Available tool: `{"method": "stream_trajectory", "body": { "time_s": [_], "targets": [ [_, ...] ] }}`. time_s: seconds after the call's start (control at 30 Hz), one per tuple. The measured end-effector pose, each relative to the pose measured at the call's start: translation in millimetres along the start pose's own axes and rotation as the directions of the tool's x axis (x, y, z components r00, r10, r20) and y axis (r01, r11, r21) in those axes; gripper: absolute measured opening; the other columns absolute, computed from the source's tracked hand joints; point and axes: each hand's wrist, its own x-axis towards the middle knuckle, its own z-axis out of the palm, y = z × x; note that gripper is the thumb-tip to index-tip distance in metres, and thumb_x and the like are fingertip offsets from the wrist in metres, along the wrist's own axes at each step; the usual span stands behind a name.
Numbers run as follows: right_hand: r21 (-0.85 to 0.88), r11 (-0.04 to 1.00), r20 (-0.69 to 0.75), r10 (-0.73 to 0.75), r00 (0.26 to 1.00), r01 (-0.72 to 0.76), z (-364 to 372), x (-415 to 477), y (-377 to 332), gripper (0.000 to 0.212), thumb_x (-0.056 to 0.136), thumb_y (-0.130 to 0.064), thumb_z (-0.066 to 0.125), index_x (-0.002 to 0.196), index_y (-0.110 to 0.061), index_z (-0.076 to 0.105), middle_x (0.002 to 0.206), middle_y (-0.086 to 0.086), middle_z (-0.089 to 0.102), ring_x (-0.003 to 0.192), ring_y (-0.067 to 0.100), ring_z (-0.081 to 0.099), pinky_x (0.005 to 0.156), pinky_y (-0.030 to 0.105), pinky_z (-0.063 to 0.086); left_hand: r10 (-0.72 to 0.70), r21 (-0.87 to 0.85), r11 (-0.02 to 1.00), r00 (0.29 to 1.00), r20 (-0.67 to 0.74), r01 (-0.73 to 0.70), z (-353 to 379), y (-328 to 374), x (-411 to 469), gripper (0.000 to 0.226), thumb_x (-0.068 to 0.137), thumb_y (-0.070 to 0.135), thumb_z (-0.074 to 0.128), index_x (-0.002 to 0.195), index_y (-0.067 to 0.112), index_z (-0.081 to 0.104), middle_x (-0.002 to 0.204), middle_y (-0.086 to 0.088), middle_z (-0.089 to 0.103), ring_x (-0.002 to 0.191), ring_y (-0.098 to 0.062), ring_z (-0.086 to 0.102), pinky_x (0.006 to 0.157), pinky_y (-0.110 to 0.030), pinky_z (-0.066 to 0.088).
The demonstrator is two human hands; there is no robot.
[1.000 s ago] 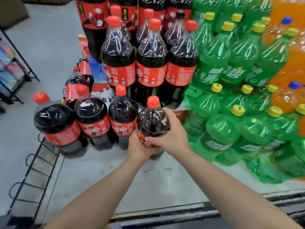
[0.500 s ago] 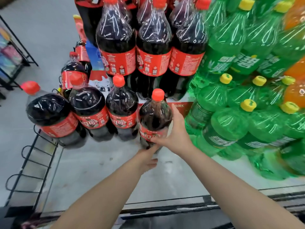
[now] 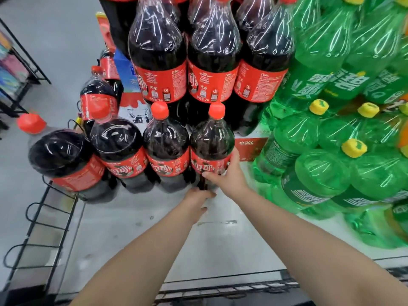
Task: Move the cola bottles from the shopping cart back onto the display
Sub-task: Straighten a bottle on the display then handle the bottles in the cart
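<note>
Two hands meet on one cola bottle (image 3: 212,140): the right hand (image 3: 229,176) wraps round its red paper label, thumb on the near side, while the left hand (image 3: 195,200) sits at its base, fingers hidden, so its hold cannot be told. The bottle stands on the smooth pale display shelf (image 3: 220,239). Left of the grip, three round-shouldered cola bottles (image 3: 166,142) crowd close; right of it, ribbed green bottles (image 3: 318,173); above, a glossy shrink-wrapped cola pack (image 3: 212,62).
</note>
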Motion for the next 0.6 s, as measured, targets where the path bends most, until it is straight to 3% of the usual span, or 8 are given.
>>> {"method": "stream_trajectory", "body": {
  "time_s": [0.07,0.17,0.27,0.33,0.4,0.47,0.53,0.6],
  "targets": [
    [-0.012,1.0,0.016,0.01,1.0,-0.01,-1.7,8.6,-0.9,0.097,0.069,-0.013,0.085,0.143,-0.016,0.022,0.133,0.0,0.047,0.121,0.015,0.049,0.1,0.027,0.04,0.023,0.029,0.999,0.999,-0.025,-0.023,0.3,7.3,5.1,0.052,0.082,0.001,0.06,0.132,0.011,0.047,0.137,-0.006,0.054,0.127,-0.02,0.045,0.087,-0.036,0.032],
    [0.018,0.999,0.033,0.036,0.999,-0.036,-3.8,8.2,-1.8,0.097,0.073,-0.011,0.082,0.146,-0.019,0.019,0.133,-0.006,0.045,0.118,0.006,0.046,0.096,0.013,0.039,0.04,0.096,0.995,0.998,-0.046,-0.036,1.4,16.8,6.9,0.05,0.084,0.004,0.058,0.132,0.008,0.046,0.139,-0.013,0.051,0.127,-0.026,0.046,0.089,-0.037,0.037],
    [0.012,0.999,0.064,0.043,0.997,-0.043,-11.7,1.5,-3.8,0.094,0.077,-0.01,0.078,0.149,-0.018,0.018,0.131,-0.009,0.046,0.121,0.007,0.045,0.1,0.023,0.037,0.013,0.189,0.982,1.0,-0.002,-0.013,4.3,20.8,-2.9,0.036,0.087,0.007,0.058,0.122,0.013,0.049,0.121,-0.009,0.055,0.115,-0.023,0.05,0.087,-0.036,0.038],
    [-0.041,0.997,0.021,0.062,0.998,-0.061,-23.9,-8.3,-4.0,0.085,0.081,-0.015,0.076,0.148,-0.016,0.025,0.131,-0.008,0.045,0.122,0.01,0.045,0.098,0.021,0.035,-0.008,0.22,0.976,0.999,0.042,-0.002,13.4,20.0,-12.6,0.026,0.09,0.008,0.056,0.115,0.015,0.051,0.108,-0.003,0.056,0.1,-0.017,0.052,0.085,-0.034,0.037],
    [-0.026,0.994,-0.112,0.106,0.988,-0.109,-42.2,-24.7,0.4,0.066,0.084,-0.016,0.072,0.141,-0.017,0.039,0.13,-0.003,0.052,0.114,0.014,0.054,0.097,0.029,0.042,0.028,0.212,0.976,0.998,0.054,-0.039,33.3,18.9,-24.9,0.017,0.092,0.002,0.052,0.1,0.016,0.052,0.089,-0.002,0.056,0.082,-0.012,0.053,0.078,-0.03,0.041],
    [0.044,0.996,-0.281,0.088,0.956,-0.079,-63.2,-51.3,5.9,0.039,0.085,-0.009,0.068,0.117,-0.025,0.053,0.103,-0.009,0.06,0.083,0.004,0.059,0.079,0.024,0.047,0.154,0.165,0.974,0.988,0.03,-0.157,57.6,15.3,-36.6,0.025,0.09,-0.004,0.05,0.084,0.02,0.05,0.076,0.0,0.053,0.067,-0.009,0.049,0.064,-0.024,0.038],
    [0.099,0.994,-0.476,0.092,0.875,-0.05,-85.8,-84.5,13.6,0.033,0.085,-0.003,0.067,0.098,-0.032,0.054,0.084,-0.011,0.058,0.066,-0.003,0.053,0.064,0.014,0.042,0.321,0.185,0.929,0.946,0.028,-0.321,84.9,8.7,-47.9,0.028,0.087,-0.004,0.053,0.081,0.022,0.05,0.078,-0.002,0.055,0.065,-0.01,0.05,0.06,-0.023,0.039],
    [0.125,0.991,-0.649,0.114,0.753,-0.042,-107.0,-120.0,21.4,0.035,0.085,-0.001,0.066,0.089,-0.034,0.052,0.072,-0.009,0.054,0.062,-0.004,0.051,0.059,0.011,0.038,0.464,0.237,0.844,0.876,0.13,-0.481,115.2,-2.3,-62.4,0.026,0.084,0.0,0.056,0.082,0.025,0.051,0.085,-0.007,0.055,0.066,-0.014,0.051,0.062,-0.026,0.042]
  ]
}}
